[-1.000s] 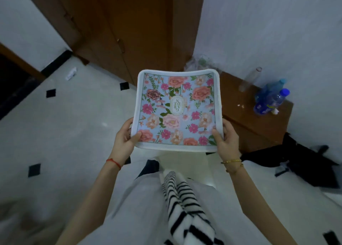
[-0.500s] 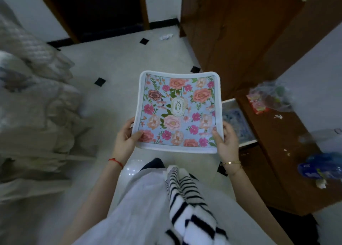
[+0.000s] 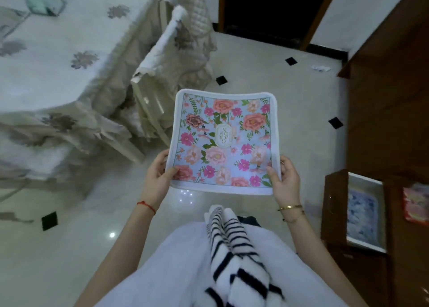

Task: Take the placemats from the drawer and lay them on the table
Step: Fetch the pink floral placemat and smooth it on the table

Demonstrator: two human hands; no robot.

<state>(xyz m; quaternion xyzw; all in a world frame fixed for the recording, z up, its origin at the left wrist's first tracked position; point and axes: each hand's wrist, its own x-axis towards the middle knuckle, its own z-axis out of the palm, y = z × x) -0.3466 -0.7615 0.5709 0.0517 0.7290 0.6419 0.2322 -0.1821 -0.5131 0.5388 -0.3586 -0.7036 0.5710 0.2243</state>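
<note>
Both hands hold the floral placemat [image 3: 224,142] flat above the floor; the left hand [image 3: 157,179] pinches its near left corner; the right hand [image 3: 284,181] pinches the near right corner. The cloth-covered bench [image 3: 51,58] lies to the left; an open drawer [image 3: 364,211] with a blue placemat [image 3: 362,216] inside sits to the right.

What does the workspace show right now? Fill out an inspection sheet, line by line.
Surface: table at upper left under a pale flowered cloth, a teal item near its far edge.
Job's things: floral placemat held flat over the floor; blue patterned mat in the open drawer.
Clutter: covered chair beside the table; red packet on the wooden cabinet.
Grips: left hand and right hand pinch the placemat's near corners.
Cables: nothing seen.
Surroundings: tiled floor, dark doorway ahead.
</note>
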